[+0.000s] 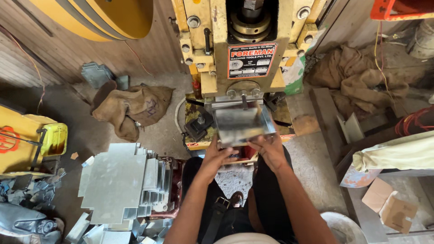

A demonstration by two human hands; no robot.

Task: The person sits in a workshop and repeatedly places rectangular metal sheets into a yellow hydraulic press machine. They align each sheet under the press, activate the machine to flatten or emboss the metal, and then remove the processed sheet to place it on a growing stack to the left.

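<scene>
So the metal tray [242, 124] is a shiny, silvery sheet-metal piece, roughly rectangular with its side edges folded up, and the flat bottom reflects a lot of light with some darker smudgy patches. It sits right at the front of the yellow press [239, 54], just under the ram, held level at its near edge. The left hand [216, 156] grips the near-left corner with fingers curled around the edge, and the right hand [270, 148] pinches the near-right corner the same way, so both are closed on it. Down on the left there's a stack of flat cut metal sheets [118, 180] with notched corners, well apart from the press. A brown burlap sack [131, 108] lies crumpled on the floor [77, 106] behind that, and a small yellow tub [54, 139] sits further left.
</scene>
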